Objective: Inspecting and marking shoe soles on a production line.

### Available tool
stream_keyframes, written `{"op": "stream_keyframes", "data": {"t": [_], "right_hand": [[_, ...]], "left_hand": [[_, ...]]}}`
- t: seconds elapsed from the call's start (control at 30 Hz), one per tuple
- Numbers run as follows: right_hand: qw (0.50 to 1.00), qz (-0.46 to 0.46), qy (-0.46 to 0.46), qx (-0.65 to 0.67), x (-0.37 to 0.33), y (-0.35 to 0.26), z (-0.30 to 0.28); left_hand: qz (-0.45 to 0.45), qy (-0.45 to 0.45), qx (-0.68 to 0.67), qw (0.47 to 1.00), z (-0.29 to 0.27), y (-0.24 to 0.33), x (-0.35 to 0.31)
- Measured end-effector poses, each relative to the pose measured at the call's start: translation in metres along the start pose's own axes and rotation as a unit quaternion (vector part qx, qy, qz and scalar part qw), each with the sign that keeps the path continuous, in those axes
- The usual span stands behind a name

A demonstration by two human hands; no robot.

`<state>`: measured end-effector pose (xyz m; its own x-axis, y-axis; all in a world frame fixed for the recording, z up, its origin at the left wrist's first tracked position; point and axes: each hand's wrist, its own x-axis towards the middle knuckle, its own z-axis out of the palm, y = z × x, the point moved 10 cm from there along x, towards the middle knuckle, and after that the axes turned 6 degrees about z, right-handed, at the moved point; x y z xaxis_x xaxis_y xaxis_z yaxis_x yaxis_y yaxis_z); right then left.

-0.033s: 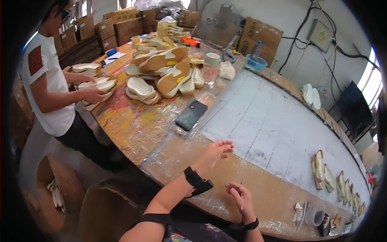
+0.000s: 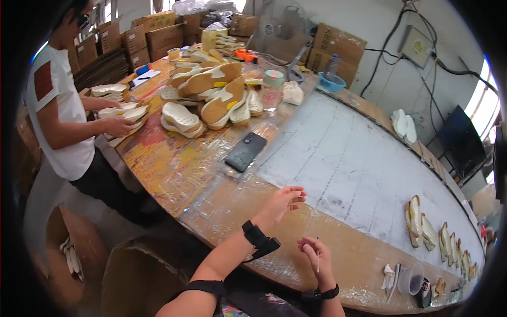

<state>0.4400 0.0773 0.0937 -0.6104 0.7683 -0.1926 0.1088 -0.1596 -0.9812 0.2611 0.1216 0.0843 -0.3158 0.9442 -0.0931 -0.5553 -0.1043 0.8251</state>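
My left hand (image 2: 283, 205) is raised over the brown near edge of the table, fingers stretched out and slightly bent. Nothing shows in it. Lower and to its right, my right hand (image 2: 318, 260) is closed around a thin white stick (image 2: 318, 261) with a blue tip, whose exact kind I cannot make out. Both hands are apart from each other. Beyond my left hand lies a dark phone (image 2: 245, 151) on the plastic-covered table (image 2: 174, 171). A heap of shoe soles (image 2: 215, 79), white and tan, stands further back.
A co-worker (image 2: 68, 116) at the left handles white soles. A pale conveyor belt (image 2: 327, 153) runs to the right, with a row of soles (image 2: 416, 222) on it. A clear cup (image 2: 411, 279) stands near right. A lidded jar (image 2: 272, 91) and a blue bowl (image 2: 331, 82) are further back.
The whole scene has shifted slightly left in the view. My hands hold almost the same pose, and the right one still has the thin white stick.
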Motion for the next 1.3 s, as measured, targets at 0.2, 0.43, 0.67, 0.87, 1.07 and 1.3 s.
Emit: {"op": "stream_keyframes", "data": {"t": [0.2,0.43,0.67,0.87,1.07,1.3], "right_hand": [[0.897,-0.150,0.266,-0.319,0.016,-0.037,-0.124],[0.835,-0.110,0.362,-0.399,0.032,-0.005,-0.229],[0.829,-0.118,0.361,-0.411,0.027,0.001,-0.227],[0.813,-0.133,0.376,-0.424,0.024,-0.006,-0.223],[0.784,-0.151,0.396,-0.454,0.019,-0.008,-0.220],[0.742,-0.188,0.421,-0.488,0.013,-0.015,-0.213]], "left_hand": [[0.101,0.021,0.132,0.986,-0.009,-0.051,0.001],[0.244,-0.050,0.400,0.882,0.023,-0.025,-0.008],[0.206,-0.007,0.376,0.903,0.011,-0.035,-0.006],[0.214,-0.005,0.369,0.904,0.005,-0.039,-0.006],[0.220,-0.003,0.414,0.883,0.010,-0.035,-0.005],[0.253,-0.012,0.450,0.857,0.012,-0.033,-0.005]]}}
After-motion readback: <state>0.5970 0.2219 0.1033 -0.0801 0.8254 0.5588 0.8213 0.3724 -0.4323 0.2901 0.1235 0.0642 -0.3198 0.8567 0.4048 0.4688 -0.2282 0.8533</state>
